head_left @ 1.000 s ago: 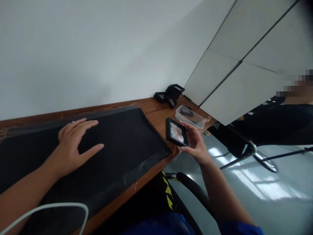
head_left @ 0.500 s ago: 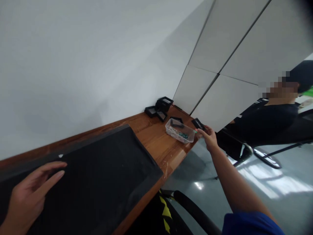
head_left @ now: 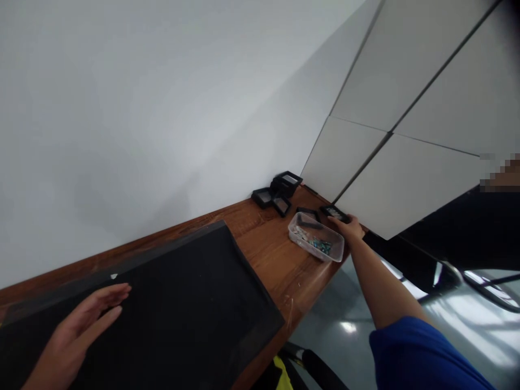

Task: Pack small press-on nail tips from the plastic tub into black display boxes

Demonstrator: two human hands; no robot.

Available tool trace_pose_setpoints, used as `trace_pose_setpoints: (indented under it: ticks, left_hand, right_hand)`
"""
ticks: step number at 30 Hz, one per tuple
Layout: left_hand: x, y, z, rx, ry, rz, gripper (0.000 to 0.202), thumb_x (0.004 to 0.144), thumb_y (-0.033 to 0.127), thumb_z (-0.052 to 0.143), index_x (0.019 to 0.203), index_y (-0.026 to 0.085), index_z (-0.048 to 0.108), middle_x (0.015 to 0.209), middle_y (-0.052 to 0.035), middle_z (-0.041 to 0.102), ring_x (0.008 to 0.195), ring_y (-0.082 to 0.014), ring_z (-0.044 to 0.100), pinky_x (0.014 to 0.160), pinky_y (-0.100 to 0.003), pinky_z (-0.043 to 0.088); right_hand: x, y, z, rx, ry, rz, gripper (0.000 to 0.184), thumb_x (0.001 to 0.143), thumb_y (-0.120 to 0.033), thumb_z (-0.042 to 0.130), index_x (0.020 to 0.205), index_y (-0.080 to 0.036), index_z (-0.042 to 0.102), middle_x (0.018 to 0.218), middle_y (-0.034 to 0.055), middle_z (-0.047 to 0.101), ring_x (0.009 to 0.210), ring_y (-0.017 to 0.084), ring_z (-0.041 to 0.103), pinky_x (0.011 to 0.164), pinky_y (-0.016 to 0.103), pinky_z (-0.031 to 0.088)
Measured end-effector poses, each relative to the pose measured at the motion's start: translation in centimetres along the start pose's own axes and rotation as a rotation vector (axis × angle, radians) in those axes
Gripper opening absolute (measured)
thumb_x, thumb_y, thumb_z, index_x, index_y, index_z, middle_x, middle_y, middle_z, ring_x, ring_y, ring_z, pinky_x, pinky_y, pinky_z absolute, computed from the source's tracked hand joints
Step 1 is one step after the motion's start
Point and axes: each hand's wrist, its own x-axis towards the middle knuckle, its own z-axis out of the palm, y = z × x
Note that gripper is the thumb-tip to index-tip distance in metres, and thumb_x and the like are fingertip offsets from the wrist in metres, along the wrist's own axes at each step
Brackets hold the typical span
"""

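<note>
My right hand (head_left: 350, 228) reaches to the far end of the wooden table and grips a small black frame-like box (head_left: 335, 213) with a pale panel in it, by its near edge. Just left of that hand stands a clear plastic container (head_left: 316, 237) with pale and teal small pieces inside. Behind the container another black frame (head_left: 309, 214) lies partly hidden. Over the black mat (head_left: 182, 303) hovers my left hand (head_left: 87, 325), thumb and fingers apart, with nothing between them. A small white scrap (head_left: 114, 276) lies beyond it.
Several black frames (head_left: 280, 189) are piled against the white wall (head_left: 142, 108). White panels (head_left: 365, 179) close off the table's far end. On the right a person in dark clothing (head_left: 467, 227) sits near a chair (head_left: 442, 276). Thin strands (head_left: 290, 309) lie by the table edge.
My right hand has carried the black frame-like box farther back, down to the table's far end behind the container. My left hand stays open over the mat. The view has turned slightly left.
</note>
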Motion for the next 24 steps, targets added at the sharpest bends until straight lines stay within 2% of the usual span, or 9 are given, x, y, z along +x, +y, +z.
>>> trace_pose_setpoints:
  ticks: [2, 3, 7, 11, 16, 18, 20, 22, 24]
  left_hand:
    - [-0.3, 1.9, 0.6, 0.020, -0.013, -0.011, 0.039, 0.077, 0.072, 0.079, 0.111, 0.054, 0.084, 0.120, -0.0014, 0.086, 0.118, -0.0487, 0.079, 0.106, -0.072, 0.066]
    - [-0.4, 2.5, 0.8, 0.033, -0.016, 0.000, 0.044, 0.076, 0.074, 0.080, 0.112, 0.049, 0.084, 0.121, -0.0038, 0.085, 0.117, -0.0480, 0.080, 0.106, -0.070, 0.066]
    - [-0.3, 2.7, 1.0, 0.093, -0.029, 0.033, 0.060, 0.079, 0.079, 0.080, 0.117, 0.033, 0.082, 0.122, -0.0090, 0.084, 0.117, -0.0416, 0.080, 0.105, -0.060, 0.068]
    - [-0.2, 2.0, 1.1, 0.113, -0.047, 0.053, 0.064, 0.083, 0.081, 0.077, 0.122, 0.030, 0.080, 0.125, -0.0100, 0.083, 0.119, -0.0381, 0.079, 0.104, -0.054, 0.068]
    - [-0.7, 3.0, 0.8, 0.088, -0.030, 0.051, 0.066, 0.083, 0.083, 0.076, 0.119, 0.027, 0.080, 0.124, -0.0114, 0.083, 0.117, -0.0367, 0.079, 0.105, -0.053, 0.067]
    - [-1.0, 3.1, -0.1, 0.135, -0.026, 0.044, 0.068, 0.084, 0.083, 0.074, 0.122, 0.028, 0.079, 0.127, -0.0116, 0.082, 0.118, -0.0368, 0.079, 0.107, -0.054, 0.066]
    - [-1.3, 2.7, -1.6, 0.228, -0.010, 0.031, 0.071, 0.083, 0.085, 0.072, 0.125, 0.028, 0.078, 0.133, -0.0123, 0.081, 0.119, -0.0384, 0.078, 0.106, -0.056, 0.065]
    - [-1.6, 1.7, -3.7, 0.332, 0.035, 0.024, 0.071, 0.085, 0.084, 0.069, 0.129, 0.029, 0.076, 0.139, -0.0130, 0.079, 0.125, -0.0409, 0.076, 0.110, -0.062, 0.062]
    - [-1.9, 0.3, -6.0, 0.461, 0.096, 0.069, 0.071, 0.087, 0.079, 0.069, 0.136, 0.028, 0.074, 0.143, -0.0156, 0.076, 0.134, -0.0448, 0.071, 0.116, -0.066, 0.058]
  right_hand:
    - [0.4, -0.1, 0.1, -0.085, -0.012, -0.008, 0.102, 0.069, -0.062, 0.093, 0.151, -0.011, 0.060, 0.152, 0.0311, 0.067, 0.153, 0.048, 0.055, 0.136, 0.062, 0.026]
    - [0.4, -0.2, 0.1, -0.119, -0.022, -0.021, 0.105, 0.070, -0.063, 0.092, 0.155, -0.012, 0.057, 0.155, 0.0301, 0.066, 0.154, 0.047, 0.054, 0.136, 0.062, 0.026]
    - [0.0, -0.2, -0.1, -0.212, -0.082, -0.103, 0.110, 0.076, -0.066, 0.086, 0.165, -0.013, 0.049, 0.162, 0.0279, 0.062, 0.157, 0.047, 0.054, 0.134, 0.062, 0.033]
    - [-0.7, -0.1, -0.4, -0.264, -0.141, -0.168, 0.107, 0.086, -0.062, 0.076, 0.172, -0.009, 0.042, 0.163, 0.0278, 0.061, 0.158, 0.047, 0.053, 0.133, 0.059, 0.038]
    - [-1.3, -0.4, -0.4, -0.284, -0.161, -0.242, 0.090, 0.095, -0.049, 0.063, 0.172, -0.006, 0.042, 0.169, 0.0274, 0.056, 0.163, 0.044, 0.048, 0.138, 0.057, 0.031]
    - [-1.6, -0.7, -0.6, -0.286, -0.161, -0.259, 0.083, 0.098, -0.044, 0.058, 0.171, -0.009, 0.043, 0.166, 0.0266, 0.059, 0.160, 0.045, 0.052, 0.137, 0.062, 0.031]
    - [-2.2, -1.4, -1.0, -0.281, -0.161, -0.290, 0.073, 0.101, -0.043, 0.057, 0.169, -0.016, 0.048, 0.161, 0.0232, 0.065, 0.155, 0.045, 0.057, 0.133, 0.066, 0.036]
    - [-3.1, -2.3, -1.5, -0.266, -0.168, -0.349, 0.062, 0.105, -0.047, 0.059, 0.162, -0.025, 0.056, 0.157, 0.0185, 0.068, 0.149, 0.043, 0.062, 0.128, 0.065, 0.044]
    - [-4.4, -3.4, -2.1, -0.248, -0.179, -0.423, 0.051, 0.107, -0.048, 0.066, 0.153, -0.026, 0.064, 0.154, 0.0150, 0.068, 0.141, 0.038, 0.067, 0.119, 0.060, 0.054]
